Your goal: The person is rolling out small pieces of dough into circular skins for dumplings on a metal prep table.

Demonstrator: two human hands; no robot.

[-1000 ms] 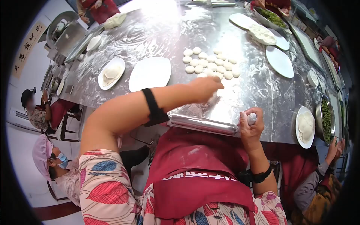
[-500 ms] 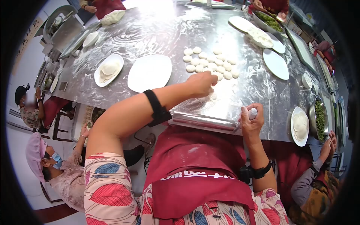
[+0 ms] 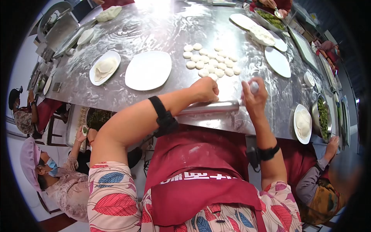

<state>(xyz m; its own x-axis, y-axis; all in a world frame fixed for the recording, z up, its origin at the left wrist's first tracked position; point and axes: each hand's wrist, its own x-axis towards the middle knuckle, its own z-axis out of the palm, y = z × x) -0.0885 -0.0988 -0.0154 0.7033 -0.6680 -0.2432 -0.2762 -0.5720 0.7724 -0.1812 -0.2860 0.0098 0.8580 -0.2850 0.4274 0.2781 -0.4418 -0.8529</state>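
Observation:
My right hand [image 3: 255,96] is wrapped round the pale handle of a metal rolling pin [image 3: 212,107], which lies crosswise near the table's front edge. Just beyond the roller is my left hand [image 3: 206,89], its fingers curled and pressed together low over the floured steel. What those fingers pinch, if anything, is hidden beneath them. Several small flattened dough pieces [image 3: 211,62] are grouped past my left hand; the closest one nearly touches its knuckles.
A large white plate [image 3: 148,70] stands left of the dough pieces. Stacked wrappers [image 3: 105,69] lie on another plate, and more wrappers [image 3: 303,123] at right. Beside these is a bowl of green filling [image 3: 322,116]. Co-workers sit at both sides; a seated person [image 3: 58,170] is close at left.
My right hand has pushed the rolling pin away from the table's front edge, up to my left hand. My left hand stays low over the table, fingers closed. The view has shifted slightly.

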